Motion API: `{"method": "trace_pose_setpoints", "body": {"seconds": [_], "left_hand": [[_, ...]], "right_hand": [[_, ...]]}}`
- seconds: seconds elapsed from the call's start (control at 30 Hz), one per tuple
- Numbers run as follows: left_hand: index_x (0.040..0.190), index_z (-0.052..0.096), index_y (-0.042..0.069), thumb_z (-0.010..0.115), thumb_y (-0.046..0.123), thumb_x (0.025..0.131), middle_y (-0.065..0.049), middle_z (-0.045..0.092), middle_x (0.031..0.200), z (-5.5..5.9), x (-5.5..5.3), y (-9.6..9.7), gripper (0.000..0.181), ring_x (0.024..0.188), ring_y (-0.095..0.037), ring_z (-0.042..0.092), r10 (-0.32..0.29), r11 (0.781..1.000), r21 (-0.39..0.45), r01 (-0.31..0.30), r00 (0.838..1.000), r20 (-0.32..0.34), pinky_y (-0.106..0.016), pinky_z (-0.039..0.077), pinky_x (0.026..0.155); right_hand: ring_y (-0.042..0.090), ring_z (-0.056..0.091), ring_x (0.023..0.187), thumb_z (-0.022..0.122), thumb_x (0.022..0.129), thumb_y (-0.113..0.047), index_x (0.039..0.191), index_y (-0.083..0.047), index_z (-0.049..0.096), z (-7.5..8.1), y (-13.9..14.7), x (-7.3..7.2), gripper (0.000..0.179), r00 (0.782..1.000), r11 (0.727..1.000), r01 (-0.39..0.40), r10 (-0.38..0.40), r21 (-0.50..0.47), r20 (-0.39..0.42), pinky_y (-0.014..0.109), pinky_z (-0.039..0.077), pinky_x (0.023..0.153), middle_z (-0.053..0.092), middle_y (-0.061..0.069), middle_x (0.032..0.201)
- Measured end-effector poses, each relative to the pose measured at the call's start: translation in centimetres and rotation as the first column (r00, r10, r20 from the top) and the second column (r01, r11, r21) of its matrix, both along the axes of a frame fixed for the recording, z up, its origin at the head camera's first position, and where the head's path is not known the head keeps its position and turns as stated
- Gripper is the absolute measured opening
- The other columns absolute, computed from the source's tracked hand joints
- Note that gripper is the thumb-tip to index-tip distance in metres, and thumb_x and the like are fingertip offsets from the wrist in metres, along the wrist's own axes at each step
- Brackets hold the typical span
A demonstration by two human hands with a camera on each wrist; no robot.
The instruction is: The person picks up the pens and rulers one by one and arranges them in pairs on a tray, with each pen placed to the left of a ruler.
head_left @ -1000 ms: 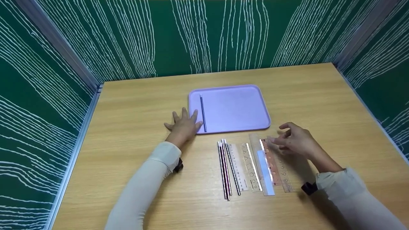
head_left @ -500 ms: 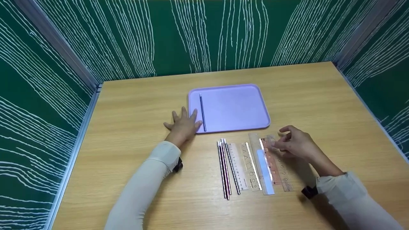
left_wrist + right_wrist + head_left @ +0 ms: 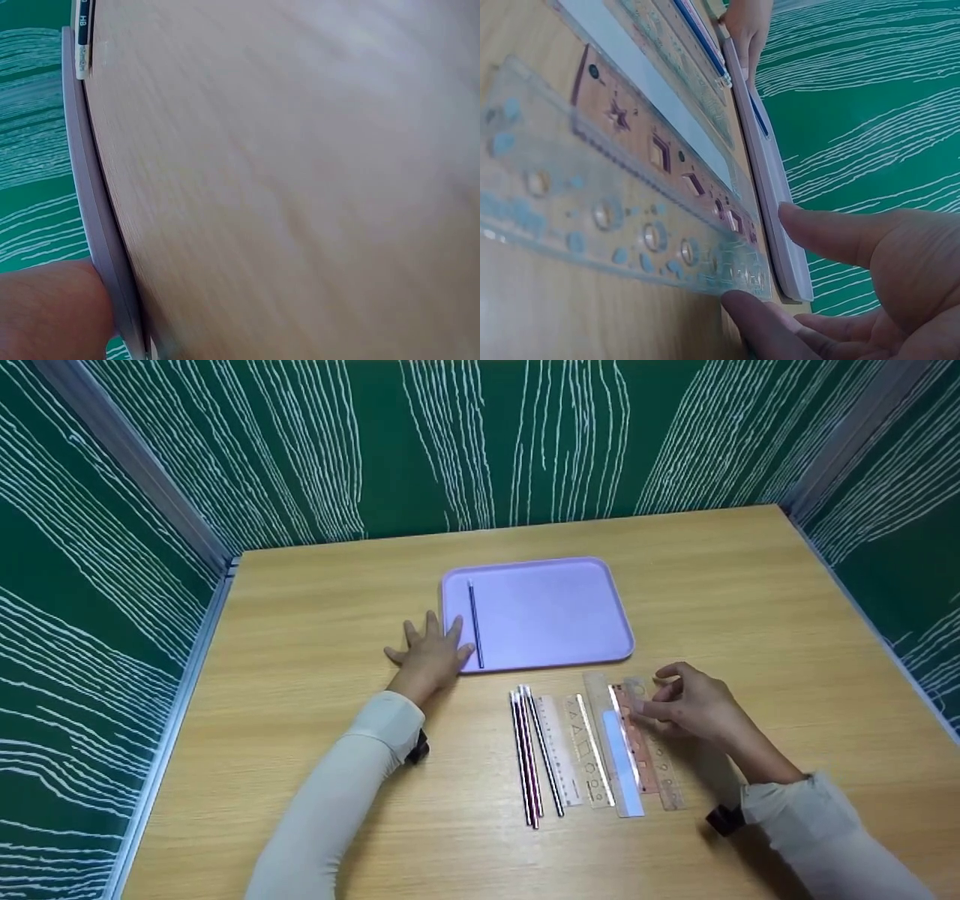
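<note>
My left hand (image 3: 429, 661) lies with fingers spread at the left front corner of the lilac tray (image 3: 559, 615), touching its rim. One dark pencil (image 3: 476, 622) lies inside the tray near its left side. My right hand (image 3: 694, 697) is at the far end of a clear stencil ruler (image 3: 663, 757). In the right wrist view a fingertip (image 3: 739, 304) touches that ruler's edge, while the thumb (image 3: 825, 229) stands apart from it. Left of this ruler lie a reddish stencil ruler (image 3: 637, 742), a ruler with a pale blue strip (image 3: 621, 757) and a clear stencil ruler (image 3: 589, 757).
A whitish ruler (image 3: 559, 757) and several pencils (image 3: 528, 765) lie left of the other rulers, in front of the tray. The wooden table (image 3: 315, 622) is bounded by green walls (image 3: 390, 450) with white lines at the back and sides.
My right hand has moved slightly toward me. The rightmost clear ruler has shifted a little left, closer to the reddish one. My left hand has stayed in place.
</note>
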State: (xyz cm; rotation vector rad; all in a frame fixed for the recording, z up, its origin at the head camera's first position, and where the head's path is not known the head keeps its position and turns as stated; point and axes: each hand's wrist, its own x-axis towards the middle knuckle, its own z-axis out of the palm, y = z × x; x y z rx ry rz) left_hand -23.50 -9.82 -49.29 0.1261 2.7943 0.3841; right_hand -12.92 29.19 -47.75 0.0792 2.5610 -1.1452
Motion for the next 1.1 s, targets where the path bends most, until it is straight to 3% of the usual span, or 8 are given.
{"method": "trace_pose_setpoints", "body": {"seconds": [0.43, 0.67, 1.1], "left_hand": [[0.164, 0.017, 0.038, 0.036, 0.061, 0.105, -0.015, -0.002, 0.173, -0.04, -0.04, 0.03, 0.066, 0.153, -0.057, -0.007, 0.009, 1.000, 0.009, -0.009, 1.000, 0.007, -0.091, 0.004, 0.103], [0.164, 0.017, 0.039, 0.036, 0.061, 0.105, -0.015, -0.002, 0.173, -0.21, 0.01, -0.12, 0.066, 0.153, -0.057, -0.008, 0.008, 1.000, 0.014, -0.008, 1.000, -0.001, -0.090, 0.004, 0.104], [0.164, 0.015, 0.039, 0.034, 0.062, 0.105, -0.014, -0.003, 0.173, 0.07, -0.07, 0.11, 0.065, 0.153, -0.056, -0.008, 0.008, 1.000, -0.010, -0.008, 1.000, 0.011, -0.090, 0.004, 0.104]], "right_hand": [[0.025, 0.059, 0.092, 0.095, 0.070, -0.038, 0.132, 0.002, 0.051, -0.65, -0.93, 0.39, 0.086, 0.998, 0.992, -0.009, 0.016, 0.124, -0.057, 0.030, 0.051, 0.073, 0.063, 0.012, 0.106], [0.024, 0.058, 0.093, 0.094, 0.070, -0.041, 0.131, 0.003, 0.053, -0.62, -0.96, 0.35, 0.085, 0.996, 0.988, -0.039, 0.051, 0.152, -0.074, 0.032, 0.047, 0.080, 0.063, 0.010, 0.105], [0.024, 0.056, 0.094, 0.095, 0.068, -0.038, 0.130, 0.003, 0.054, -0.80, -0.88, 0.40, 0.085, 0.996, 0.989, -0.028, 0.040, 0.142, -0.078, 0.033, 0.045, 0.082, 0.061, 0.009, 0.104]]}}
